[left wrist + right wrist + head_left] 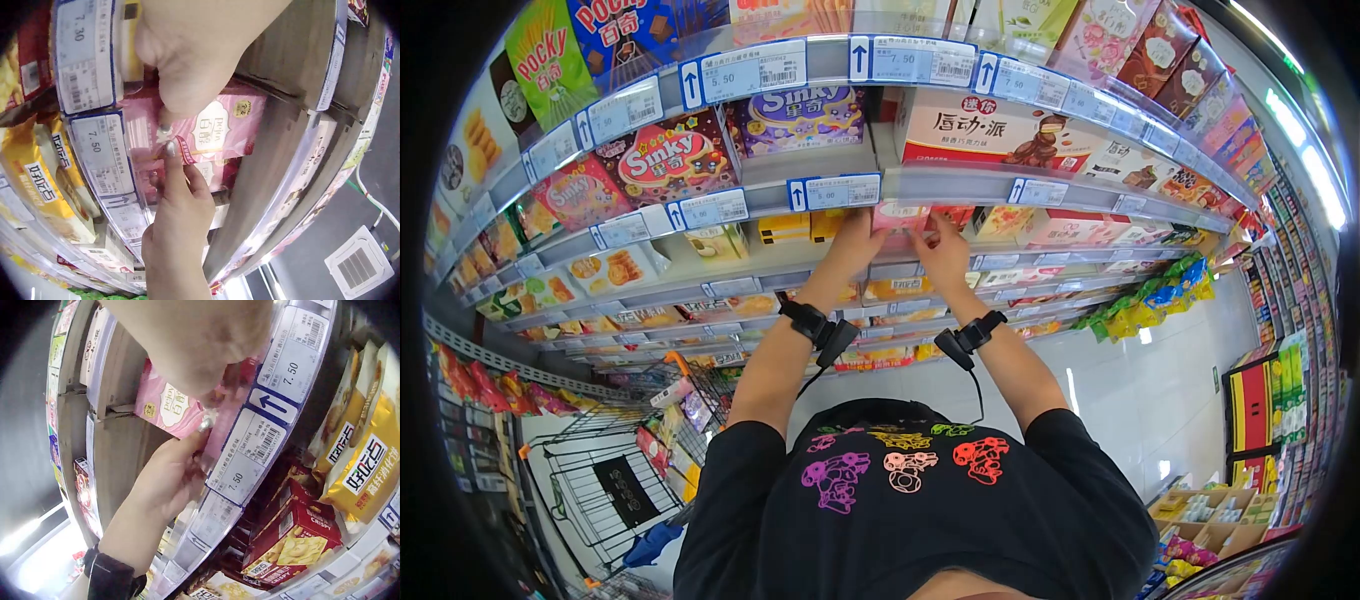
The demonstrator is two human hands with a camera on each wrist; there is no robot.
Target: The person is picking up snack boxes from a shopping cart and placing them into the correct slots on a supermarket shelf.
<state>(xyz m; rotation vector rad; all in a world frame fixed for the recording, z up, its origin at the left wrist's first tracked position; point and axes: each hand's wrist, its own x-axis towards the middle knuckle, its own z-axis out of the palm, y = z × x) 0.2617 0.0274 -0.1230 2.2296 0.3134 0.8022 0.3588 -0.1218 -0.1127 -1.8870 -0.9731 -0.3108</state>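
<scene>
A pink Pejoy biscuit box (900,214) stands at the front of a lower shelf, between my two hands. My left hand (853,243) grips its left side, and my right hand (945,255) grips its right side. In the left wrist view both thumbs lie close together on the front of the pink box (231,122), the right hand (178,219) reaching in from below. The right wrist view shows the left hand (172,472) with its thumb at the lower edge of the box (165,403); its other fingers are partly hidden behind the clear shelf lip.
Price labels (834,193) line the shelf edge just above the hands. Sinky boxes (670,155) and a white-and-red cake box (1000,135) fill the shelf above. Yellow biscuit packs (47,181) sit on a neighbouring shelf. A shopping cart (615,480) with several packages stands at the left.
</scene>
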